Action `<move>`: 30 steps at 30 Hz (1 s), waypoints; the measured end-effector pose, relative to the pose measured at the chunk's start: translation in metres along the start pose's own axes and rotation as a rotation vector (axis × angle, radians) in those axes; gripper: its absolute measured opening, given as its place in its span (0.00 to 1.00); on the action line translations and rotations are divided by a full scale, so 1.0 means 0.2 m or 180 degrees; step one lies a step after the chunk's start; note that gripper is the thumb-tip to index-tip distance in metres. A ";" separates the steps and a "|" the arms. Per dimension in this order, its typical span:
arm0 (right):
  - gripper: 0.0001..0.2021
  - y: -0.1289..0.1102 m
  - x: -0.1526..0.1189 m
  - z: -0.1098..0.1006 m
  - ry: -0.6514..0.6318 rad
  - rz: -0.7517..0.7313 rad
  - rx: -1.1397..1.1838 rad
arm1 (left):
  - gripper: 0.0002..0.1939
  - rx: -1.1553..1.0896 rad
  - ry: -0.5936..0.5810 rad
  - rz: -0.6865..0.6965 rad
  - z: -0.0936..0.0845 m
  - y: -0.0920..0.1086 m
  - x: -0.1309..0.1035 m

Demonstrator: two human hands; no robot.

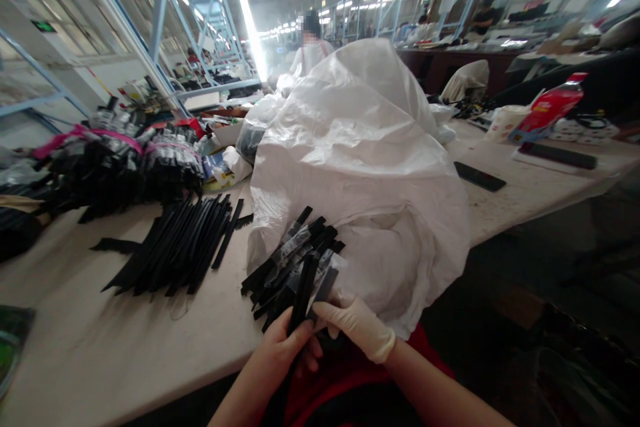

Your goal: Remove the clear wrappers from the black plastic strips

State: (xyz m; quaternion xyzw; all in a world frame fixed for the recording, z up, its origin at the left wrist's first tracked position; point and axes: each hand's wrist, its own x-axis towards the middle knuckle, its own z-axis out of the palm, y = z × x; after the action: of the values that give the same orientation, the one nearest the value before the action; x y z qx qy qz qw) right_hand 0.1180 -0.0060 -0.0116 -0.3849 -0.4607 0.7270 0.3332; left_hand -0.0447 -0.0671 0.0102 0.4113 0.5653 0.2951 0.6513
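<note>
My left hand (285, 347), bare, is closed around black strips (303, 290) at the table's front edge. Just to its right, my right hand (353, 323), in a pale glove, pinches a dark strip with clear plastic film (324, 287) beside the black ones. Beyond both hands lies a pile of black strips (290, 260) wrapped in clear plastic, against a large white bag (360, 147). A row of loose black strips (175, 247) is spread on the table to the left. The fingertips of my right hand are partly hidden behind the strips.
Bundles of black strips (115, 160) with pink ties stand at the back left of the table (65, 347). On the right lie a dark phone (480, 176), a red-labelled bottle (553, 107) and a paper roll (507, 121). A person (313, 50) is behind the bag.
</note>
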 end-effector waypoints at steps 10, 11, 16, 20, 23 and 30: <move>0.19 0.01 -0.03 0.12 -0.0257 -0.0024 -0.0107 | 0.20 0.0473 0.0707 0.0380 -0.08 0.00 -0.06; 0.19 0.01 -0.03 0.11 -0.0370 -0.0011 -0.0093 | 0.21 0.0486 0.0705 0.0330 -0.09 0.01 -0.07; 0.17 -0.07 0.00 0.01 0.0661 -0.0444 0.0540 | 0.20 0.0676 0.0650 0.0108 -0.12 0.01 -0.10; 0.15 0.00 0.03 0.15 0.0617 -0.0342 0.0659 | 0.20 0.0762 0.0805 0.0307 -0.10 0.01 -0.05; 0.16 0.09 0.05 0.21 0.0338 -0.0146 0.0957 | 0.18 0.1044 0.0929 0.0501 -0.14 0.03 -0.02; 0.14 0.05 0.11 0.05 0.0524 -0.0392 0.1630 | 0.16 0.2655 0.2075 0.1023 -0.41 0.19 0.20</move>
State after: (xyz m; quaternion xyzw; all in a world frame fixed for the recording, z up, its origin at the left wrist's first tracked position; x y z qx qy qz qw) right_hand 0.0966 0.0049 -0.0245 -0.3172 -0.2557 0.7644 0.4996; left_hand -0.1139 0.0013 0.0214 0.6029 0.7367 0.2539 0.1712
